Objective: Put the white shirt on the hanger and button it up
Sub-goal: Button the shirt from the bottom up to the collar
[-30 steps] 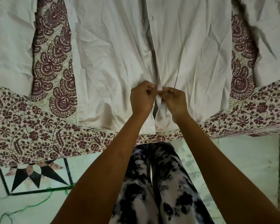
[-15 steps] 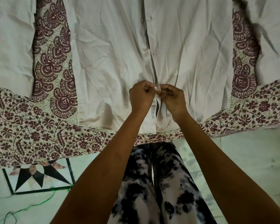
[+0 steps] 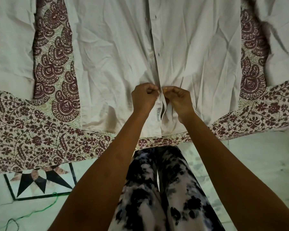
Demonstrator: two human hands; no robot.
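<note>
The white shirt (image 3: 113,52) lies spread flat, front up, on a patterned bedsheet (image 3: 40,130), hem toward me. My left hand (image 3: 143,97) pinches the left front edge near the hem. My right hand (image 3: 178,99) pinches the right front edge just across the placket. The two hands almost touch at the opening. One white button (image 3: 151,55) shows on the placket above them, with dark buttonholes beside it. Below my hands the fronts gape a little and a small label (image 3: 158,115) shows. No hanger is in view.
The sleeves (image 3: 10,47) lie out to both sides on the sheet. The bed's edge runs across the middle of the view. Below it is a light tiled floor with a black star inlay (image 3: 38,180) and a green thread (image 3: 40,210). My legs stand against the bed.
Both hands have stayed at the same spot on the lower placket, working the fabric edges together. The view has shifted slightly.
</note>
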